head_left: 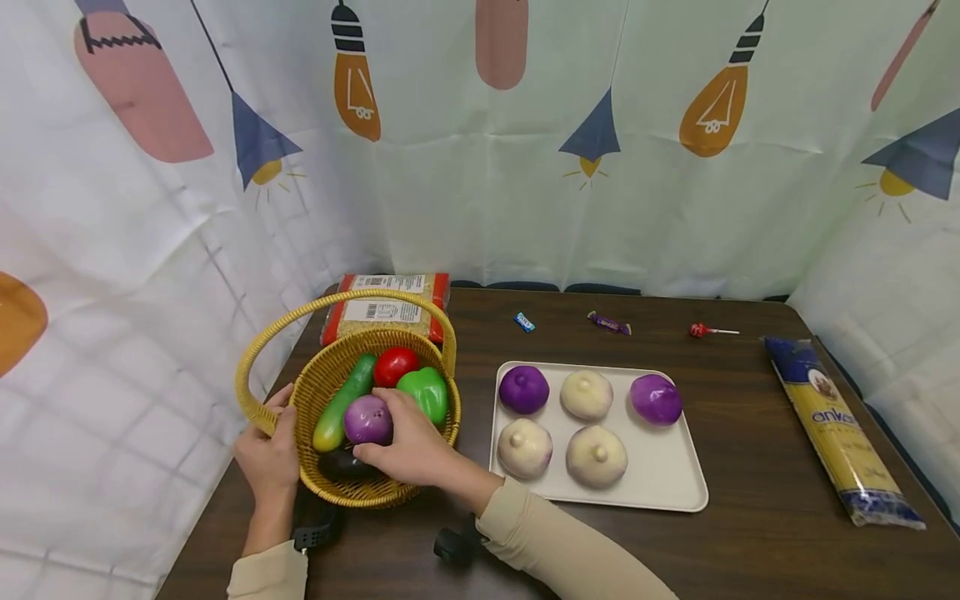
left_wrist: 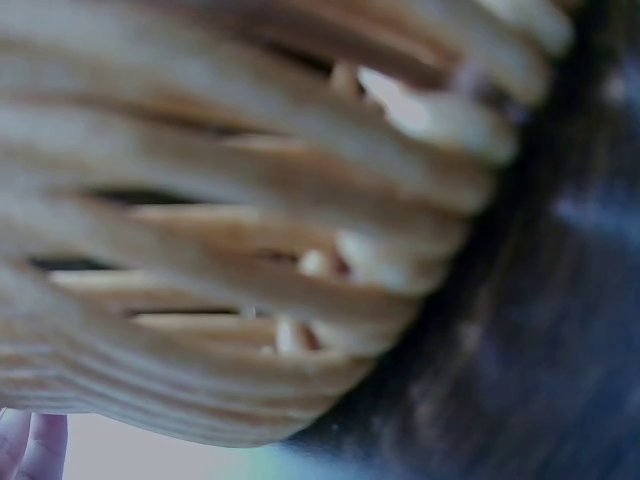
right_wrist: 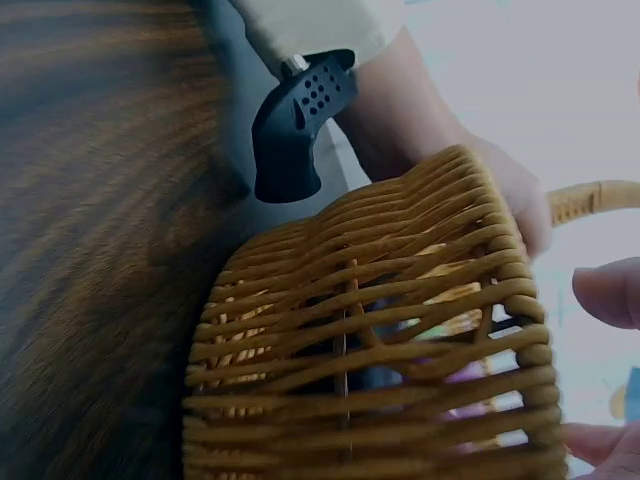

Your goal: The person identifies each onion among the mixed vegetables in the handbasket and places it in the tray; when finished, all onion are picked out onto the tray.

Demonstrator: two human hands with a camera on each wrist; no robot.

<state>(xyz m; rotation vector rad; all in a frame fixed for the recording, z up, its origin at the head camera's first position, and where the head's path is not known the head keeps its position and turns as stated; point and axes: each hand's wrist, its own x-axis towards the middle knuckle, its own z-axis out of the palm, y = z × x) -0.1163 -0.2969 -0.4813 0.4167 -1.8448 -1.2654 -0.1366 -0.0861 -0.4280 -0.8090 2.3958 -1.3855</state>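
Observation:
A yellow wicker basket [head_left: 306, 417] with a tall hoop handle stands at the left of the table. My left hand [head_left: 270, 458] grips its left side by the foot of the handle. Inside the rim, my right hand [head_left: 412, 437] holds a purple turnip [head_left: 367, 419] between thumb and fingers. Around it in the basket lie a cucumber [head_left: 345, 400], a red tomato [head_left: 395, 365], a green bell pepper [head_left: 427, 392] and a dark eggplant [head_left: 347, 467]. The left wrist view shows blurred wickerwork [left_wrist: 250, 240]; in the right wrist view the basket's woven side [right_wrist: 370, 330] hides most of the contents.
A cream tray [head_left: 660, 483] right of the basket carries purple turnips [head_left: 523, 389] and white-side-up turnips [head_left: 597, 456]. Behind the basket lies a red-edged grain packet [head_left: 382, 310]. Small sweets [head_left: 609, 322] and a lollipop [head_left: 699, 330] lie farther back; a pasta bag [head_left: 836, 425] lies at right.

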